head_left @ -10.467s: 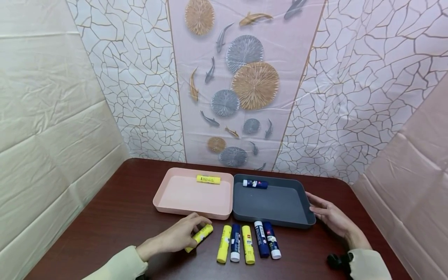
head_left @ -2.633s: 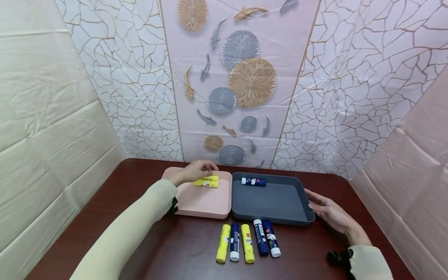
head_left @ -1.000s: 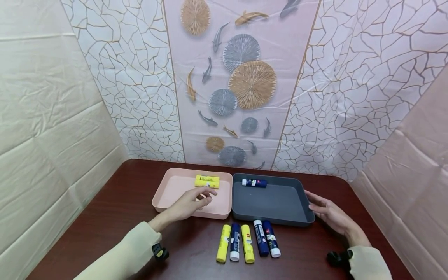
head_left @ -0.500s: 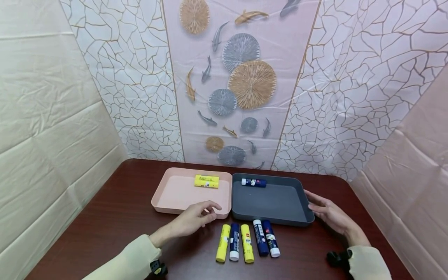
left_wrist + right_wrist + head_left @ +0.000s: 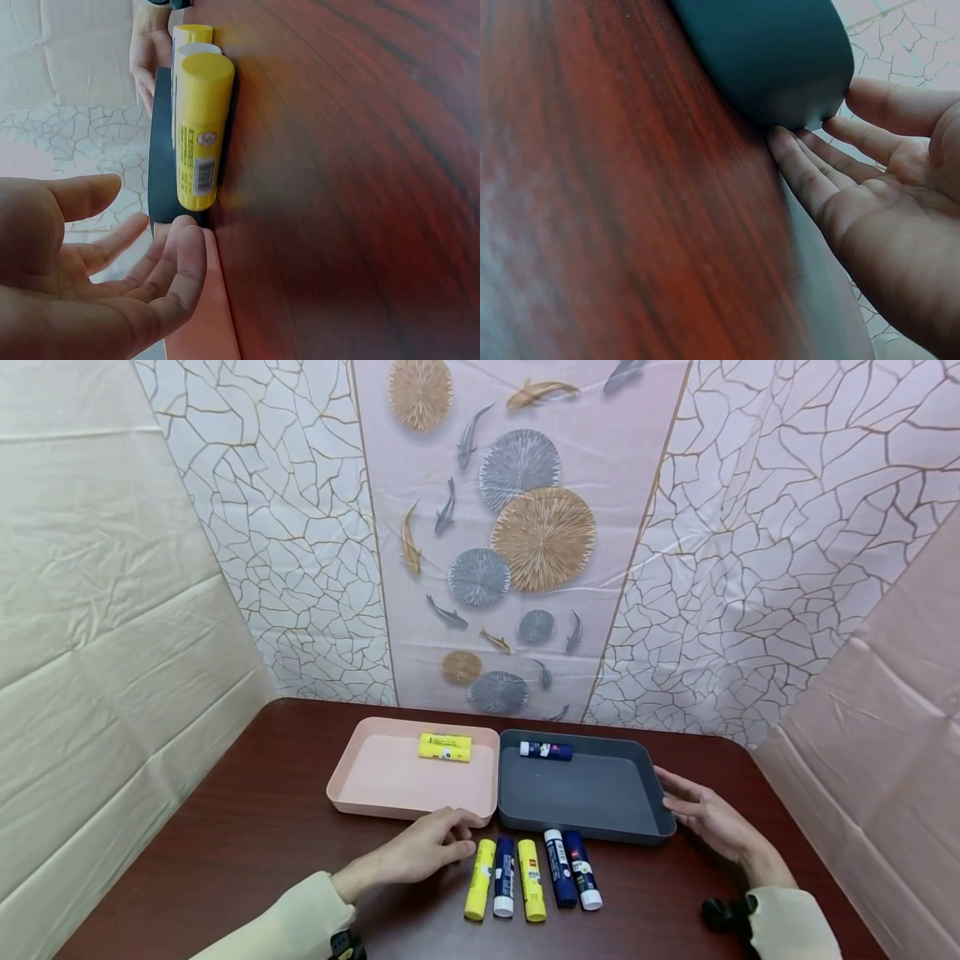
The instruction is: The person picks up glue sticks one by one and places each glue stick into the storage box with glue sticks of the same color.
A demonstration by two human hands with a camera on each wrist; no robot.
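My left hand [image 5: 423, 847] hovers with loosely bent fingers just left of a yellow glue stick [image 5: 480, 880], holding nothing. In the left wrist view that glue stick [image 5: 202, 135] lies just beyond the fingertips. To its right lie a blue glue stick [image 5: 504, 877], another yellow one [image 5: 532, 881] and two more blue ones side by side. My right hand [image 5: 712, 818] rests its fingertips on the right side of the dark grey tray [image 5: 585, 831]; the right wrist view shows the fingers [image 5: 810, 172] at the tray's wall.
The pink tray [image 5: 375, 785], left of the grey one, holds two yellow glue sticks [image 5: 446, 747] along its far side. One blue glue stick [image 5: 546, 751] lies in the grey tray. Patterned cloth [image 5: 315, 527] stands behind the brown table [image 5: 225, 860].
A yellow glue stick was carried from the table into the pink tray and let go. My left hand then drew back toward the row of glue sticks. The right hand stayed at the grey tray.
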